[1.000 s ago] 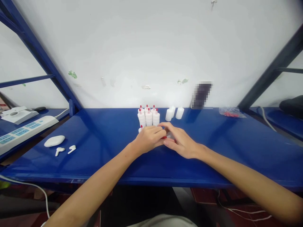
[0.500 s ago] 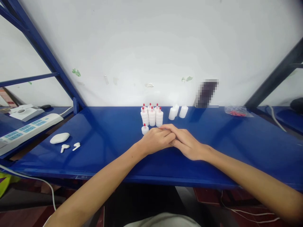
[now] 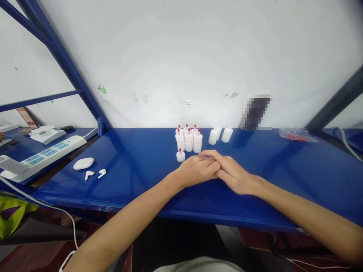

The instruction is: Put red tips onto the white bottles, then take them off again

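My left hand [image 3: 199, 169] and my right hand [image 3: 236, 174] are clasped together over the front half of the blue table. The fingers of each close around the other hand, and part of them is hidden. Just beyond my left hand, a short white bottle [image 3: 180, 156] with a red tip stands by itself. Behind it, several white squeeze bottles [image 3: 188, 141] with red-tipped nozzles stand in a tight group. To their right are white bottles without red tips [image 3: 227, 135], upright near the wall.
On the blue table [image 3: 136, 162], a white earbud case [image 3: 83, 163] and two earbuds [image 3: 89, 175] lie at the left. A white power strip [image 3: 47, 155] rests beyond the left edge. A clear bag of red pieces [image 3: 297, 136] lies at the far right, and a blurred dark object [image 3: 256, 113] is against the wall.
The whole view has shifted left, so everything appears farther right. My hands stay clasped, and the bottles keep their places on the table.
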A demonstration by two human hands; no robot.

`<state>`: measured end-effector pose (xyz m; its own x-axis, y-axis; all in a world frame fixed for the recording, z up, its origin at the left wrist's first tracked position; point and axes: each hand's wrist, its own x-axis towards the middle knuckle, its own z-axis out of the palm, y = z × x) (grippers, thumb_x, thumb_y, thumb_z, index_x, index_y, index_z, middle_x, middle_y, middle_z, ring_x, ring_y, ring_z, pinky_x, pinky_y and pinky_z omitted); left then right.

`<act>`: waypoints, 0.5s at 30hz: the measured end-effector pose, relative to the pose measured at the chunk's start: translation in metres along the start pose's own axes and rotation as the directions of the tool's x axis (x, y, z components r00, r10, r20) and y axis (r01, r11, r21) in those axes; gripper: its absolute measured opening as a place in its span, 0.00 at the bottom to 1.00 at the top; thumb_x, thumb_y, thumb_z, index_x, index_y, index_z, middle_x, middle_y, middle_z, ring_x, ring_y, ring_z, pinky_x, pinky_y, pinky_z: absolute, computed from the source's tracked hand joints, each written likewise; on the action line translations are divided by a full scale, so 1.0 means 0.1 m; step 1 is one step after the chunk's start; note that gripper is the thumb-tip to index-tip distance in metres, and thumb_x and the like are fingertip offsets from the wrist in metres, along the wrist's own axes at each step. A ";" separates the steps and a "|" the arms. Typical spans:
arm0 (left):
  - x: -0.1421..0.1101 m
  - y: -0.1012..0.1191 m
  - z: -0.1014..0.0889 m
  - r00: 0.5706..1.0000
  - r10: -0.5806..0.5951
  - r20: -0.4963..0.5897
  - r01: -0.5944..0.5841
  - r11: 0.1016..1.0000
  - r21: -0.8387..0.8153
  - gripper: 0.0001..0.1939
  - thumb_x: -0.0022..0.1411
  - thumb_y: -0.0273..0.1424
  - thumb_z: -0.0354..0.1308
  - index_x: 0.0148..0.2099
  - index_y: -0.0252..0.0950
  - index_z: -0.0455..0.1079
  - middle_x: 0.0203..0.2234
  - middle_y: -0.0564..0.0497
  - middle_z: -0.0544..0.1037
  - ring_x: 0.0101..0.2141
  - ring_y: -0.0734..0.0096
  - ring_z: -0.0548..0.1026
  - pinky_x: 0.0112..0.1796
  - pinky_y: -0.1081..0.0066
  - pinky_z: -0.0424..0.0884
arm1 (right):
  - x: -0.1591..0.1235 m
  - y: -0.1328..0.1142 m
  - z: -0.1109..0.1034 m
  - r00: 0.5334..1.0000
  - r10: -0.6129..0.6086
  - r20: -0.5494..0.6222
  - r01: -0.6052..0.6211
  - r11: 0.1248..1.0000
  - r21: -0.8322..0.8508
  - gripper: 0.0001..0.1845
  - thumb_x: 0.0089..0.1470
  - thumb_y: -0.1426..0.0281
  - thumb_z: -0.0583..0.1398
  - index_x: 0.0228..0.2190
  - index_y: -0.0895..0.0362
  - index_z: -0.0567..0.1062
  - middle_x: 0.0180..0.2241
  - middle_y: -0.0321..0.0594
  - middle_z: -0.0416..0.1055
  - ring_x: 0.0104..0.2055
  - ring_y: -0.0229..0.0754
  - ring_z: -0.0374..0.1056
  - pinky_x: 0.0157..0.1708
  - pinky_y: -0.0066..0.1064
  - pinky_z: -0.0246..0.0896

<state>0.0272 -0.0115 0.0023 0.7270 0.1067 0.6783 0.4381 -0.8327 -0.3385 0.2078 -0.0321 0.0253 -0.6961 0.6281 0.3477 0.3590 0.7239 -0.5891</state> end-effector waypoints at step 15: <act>0.00 -0.48 -0.49 0.777 -0.527 0.345 0.629 0.664 -0.404 0.22 0.70 0.43 0.49 0.27 0.35 0.59 0.20 0.57 0.64 0.22 0.78 0.61 0.26 0.76 0.57 | 0.08 0.19 -0.08 0.938 0.148 -0.312 -0.161 0.987 -0.016 0.21 0.65 0.58 0.49 0.54 0.55 0.64 0.24 0.31 0.64 0.25 0.39 0.63 0.30 0.32 0.57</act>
<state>-0.0199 0.0015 0.0504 0.5164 0.7090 0.4803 0.5350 -0.7050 0.4655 0.2145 -0.0112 0.0225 -0.4059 0.7855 0.4671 0.4757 0.6181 -0.6259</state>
